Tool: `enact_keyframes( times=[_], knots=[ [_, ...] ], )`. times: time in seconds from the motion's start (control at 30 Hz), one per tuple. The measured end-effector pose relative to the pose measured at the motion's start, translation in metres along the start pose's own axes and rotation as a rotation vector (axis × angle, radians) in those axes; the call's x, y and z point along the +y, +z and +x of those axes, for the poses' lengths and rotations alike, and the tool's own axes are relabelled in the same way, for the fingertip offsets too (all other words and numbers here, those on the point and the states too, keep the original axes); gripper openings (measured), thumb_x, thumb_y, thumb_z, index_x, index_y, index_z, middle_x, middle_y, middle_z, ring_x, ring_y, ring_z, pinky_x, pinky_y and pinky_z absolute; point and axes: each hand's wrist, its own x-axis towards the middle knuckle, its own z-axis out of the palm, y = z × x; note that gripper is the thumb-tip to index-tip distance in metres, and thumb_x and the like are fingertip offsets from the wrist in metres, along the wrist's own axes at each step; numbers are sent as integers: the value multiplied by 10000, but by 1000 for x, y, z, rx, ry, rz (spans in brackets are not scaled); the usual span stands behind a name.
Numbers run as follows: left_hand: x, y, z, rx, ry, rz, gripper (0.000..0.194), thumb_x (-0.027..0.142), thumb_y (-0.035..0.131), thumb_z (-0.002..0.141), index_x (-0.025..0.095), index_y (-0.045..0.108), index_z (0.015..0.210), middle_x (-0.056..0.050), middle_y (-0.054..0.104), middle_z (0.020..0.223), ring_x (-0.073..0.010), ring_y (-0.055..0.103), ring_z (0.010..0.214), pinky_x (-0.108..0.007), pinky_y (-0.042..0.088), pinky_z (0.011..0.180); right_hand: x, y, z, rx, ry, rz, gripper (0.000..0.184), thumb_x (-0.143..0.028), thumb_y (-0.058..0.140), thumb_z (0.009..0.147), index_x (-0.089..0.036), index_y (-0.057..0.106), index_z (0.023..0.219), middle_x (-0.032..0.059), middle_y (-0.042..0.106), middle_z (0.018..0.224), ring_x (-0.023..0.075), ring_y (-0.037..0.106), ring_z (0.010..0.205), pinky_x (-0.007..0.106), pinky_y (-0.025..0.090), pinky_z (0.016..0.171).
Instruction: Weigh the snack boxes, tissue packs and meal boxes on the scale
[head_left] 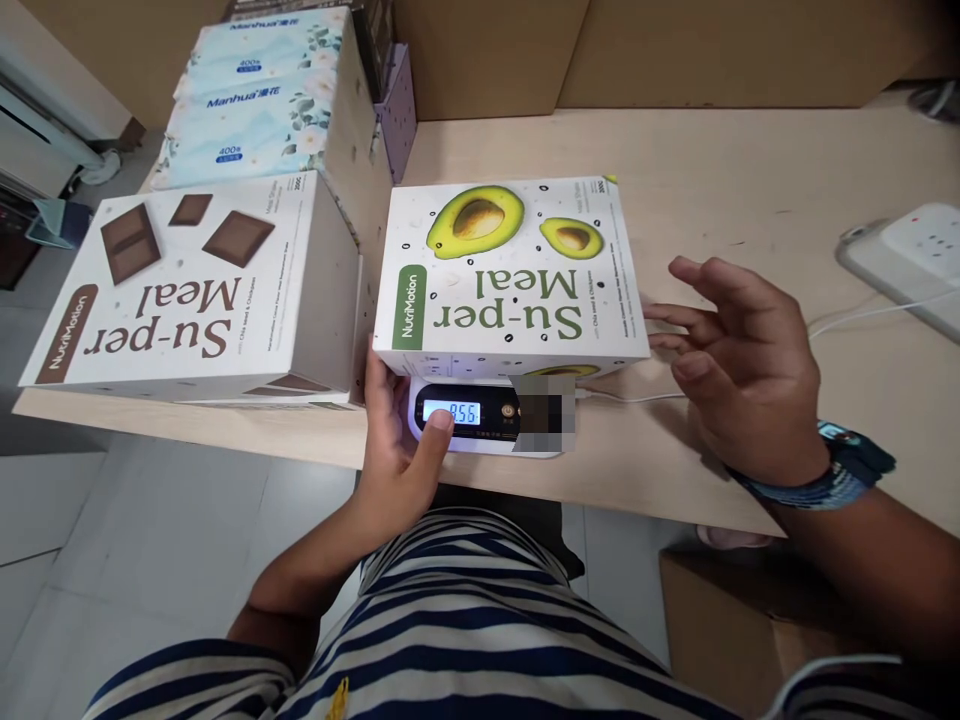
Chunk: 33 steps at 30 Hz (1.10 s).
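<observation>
A white box with avocado pictures rests on a small digital scale with a lit display. My left hand grips the scale's left front corner, its thumb over the edge of the display and partly covering the digits; some of its fingers are hidden under the box. To the right of the box, my right hand is open, fingers spread and pointing at the box's side, holding nothing. Whether its far fingertips touch the box I cannot tell.
A white box with chocolate pictures stands on the left, in front of stacked tissue packs. A white power strip lies at the right, and a white cable runs from the scale. Cardboard lines the table's back edge.
</observation>
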Motion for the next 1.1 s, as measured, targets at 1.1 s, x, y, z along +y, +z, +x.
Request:
enact_keyframes(
  times=[1.1],
  knots=[
    [1, 7, -3, 19, -114, 12, 933, 579, 658, 1079, 379, 107, 1804, -102, 249, 1895, -334, 315, 1762, -550, 305, 1451, 1, -8, 2, 66, -22, -147, 622, -638, 776, 976, -546, 603, 1567, 67, 613, 1673, 348, 762, 1331, 520, 675, 996]
  ],
)
